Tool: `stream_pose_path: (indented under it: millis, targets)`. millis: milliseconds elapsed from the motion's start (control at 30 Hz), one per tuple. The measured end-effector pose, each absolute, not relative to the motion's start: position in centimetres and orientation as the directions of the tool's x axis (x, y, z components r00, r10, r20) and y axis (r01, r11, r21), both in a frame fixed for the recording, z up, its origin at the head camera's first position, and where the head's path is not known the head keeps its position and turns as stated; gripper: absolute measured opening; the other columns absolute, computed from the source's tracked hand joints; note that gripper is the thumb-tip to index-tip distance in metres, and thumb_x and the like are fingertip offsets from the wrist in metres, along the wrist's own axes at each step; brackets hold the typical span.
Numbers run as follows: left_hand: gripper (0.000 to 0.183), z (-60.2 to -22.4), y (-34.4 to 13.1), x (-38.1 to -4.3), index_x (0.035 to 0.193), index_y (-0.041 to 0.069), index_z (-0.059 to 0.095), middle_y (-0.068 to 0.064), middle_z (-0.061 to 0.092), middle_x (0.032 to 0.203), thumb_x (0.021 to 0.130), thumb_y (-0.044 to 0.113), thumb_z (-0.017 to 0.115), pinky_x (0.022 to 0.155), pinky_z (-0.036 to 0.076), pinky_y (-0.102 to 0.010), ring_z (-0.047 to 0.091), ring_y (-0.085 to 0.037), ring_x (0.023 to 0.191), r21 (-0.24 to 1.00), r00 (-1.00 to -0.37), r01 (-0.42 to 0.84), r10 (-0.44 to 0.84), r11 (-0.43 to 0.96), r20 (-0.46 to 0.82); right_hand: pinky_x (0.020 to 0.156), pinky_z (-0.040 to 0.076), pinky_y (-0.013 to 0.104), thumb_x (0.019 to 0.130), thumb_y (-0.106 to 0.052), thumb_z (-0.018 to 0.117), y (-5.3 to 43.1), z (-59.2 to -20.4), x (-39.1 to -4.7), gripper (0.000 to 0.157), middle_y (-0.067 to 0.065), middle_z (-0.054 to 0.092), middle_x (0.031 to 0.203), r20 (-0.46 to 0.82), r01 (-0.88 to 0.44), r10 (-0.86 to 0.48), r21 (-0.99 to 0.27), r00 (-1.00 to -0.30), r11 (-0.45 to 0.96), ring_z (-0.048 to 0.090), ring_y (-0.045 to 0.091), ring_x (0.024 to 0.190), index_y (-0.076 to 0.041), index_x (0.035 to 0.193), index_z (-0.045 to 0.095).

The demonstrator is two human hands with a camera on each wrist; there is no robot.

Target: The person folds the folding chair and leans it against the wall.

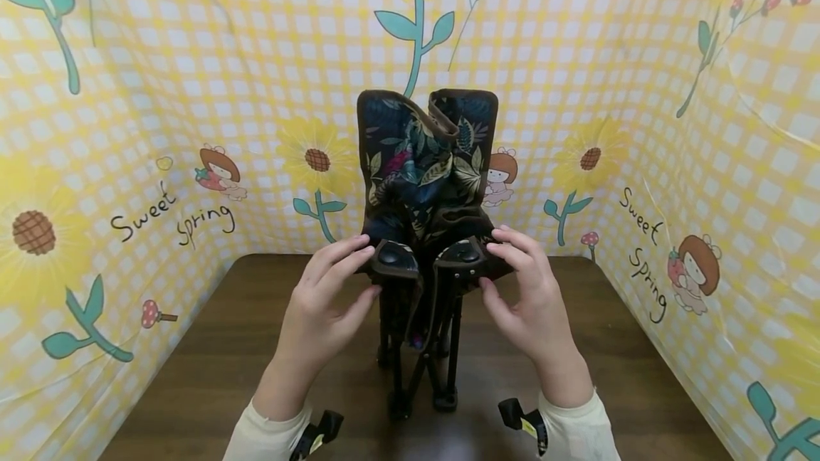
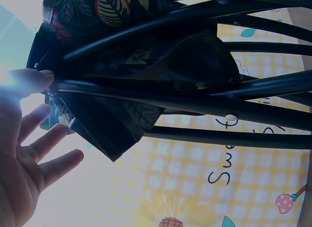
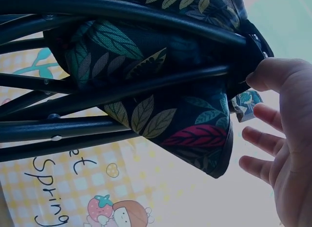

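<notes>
A folding camp chair [image 1: 423, 162] with dark leaf-print fabric stands partly folded on the table, its back upright and creased down the middle. Its two front seat corners [image 1: 395, 256] sit close together, each with a black cap. My left hand [image 1: 329, 294] is at the left corner, thumb below and fingertips along the side; in the left wrist view its thumb [image 2: 41, 80] meets the corner and other fingers spread. Mirroring it, my right hand [image 1: 528, 290] touches the right corner, its thumb [image 3: 263, 75] against the fabric edge and its lower fingers apart from it.
Crossed black tube legs [image 1: 423, 368] stand under the seat on a brown wooden table [image 1: 256, 347]. Yellow checked cloth [image 1: 275, 55] with flowers and "Sweet Spring" lettering hangs behind and at both sides. Each wrist wears a black strap mount [image 1: 320, 432].
</notes>
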State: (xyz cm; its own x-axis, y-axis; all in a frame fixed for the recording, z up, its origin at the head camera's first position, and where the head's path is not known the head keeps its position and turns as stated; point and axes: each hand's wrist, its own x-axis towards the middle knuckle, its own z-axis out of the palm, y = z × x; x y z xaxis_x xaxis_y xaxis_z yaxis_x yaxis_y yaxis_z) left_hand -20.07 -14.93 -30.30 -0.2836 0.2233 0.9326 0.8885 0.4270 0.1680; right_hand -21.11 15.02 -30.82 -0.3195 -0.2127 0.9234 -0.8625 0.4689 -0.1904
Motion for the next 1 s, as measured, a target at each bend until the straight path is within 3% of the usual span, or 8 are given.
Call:
stream_pose_path:
  millis: [300,667,1000]
  targets:
    - [0.059,-31.2,-15.5,-19.9,0.13,0.0,0.067,-0.02,0.062,0.135,0.074,-0.005,0.084,0.113,0.042,-0.026,0.057,-0.038,0.126,0.23,-0.34,0.866,0.185,0.443,0.922,0.112,0.042,0.025,0.082,0.0,0.074,15.6,-31.4,-20.9,0.049,0.024,0.057,0.138,0.918,-0.846,-0.172,-0.239,-0.356,0.477,0.052,0.044,0.13,0.002,0.129,0.061]
    - [0.066,-32.6,-16.1,-19.7,0.129,-0.002,0.066,-0.019,0.063,0.135,0.068,-0.009,0.088,0.111,0.042,-0.022,0.058,-0.035,0.124,0.315,-0.404,0.835,0.113,0.451,0.908,0.115,0.038,0.029,0.082,-0.001,0.074,15.9,-32.0,-20.6,0.05,0.023,0.056,0.138,0.907,-0.824,-0.117,-0.307,-0.405,0.475,0.051,0.039,0.13,0.002,0.131,0.059]
    - [0.062,-33.9,-16.7,-19.4,0.134,0.001,0.064,-0.017,0.063,0.136,0.076,-0.001,0.086,0.113,0.042,-0.025,0.057,-0.03,0.129,0.366,-0.442,0.823,0.085,0.434,0.893,0.115,0.037,0.028,0.084,-0.004,0.072,16.4,-33.3,-20.5,0.05,0.021,0.056,0.139,0.9,-0.804,-0.091,-0.33,-0.426,0.496,0.051,0.037,0.13,0.003,0.131,0.058]
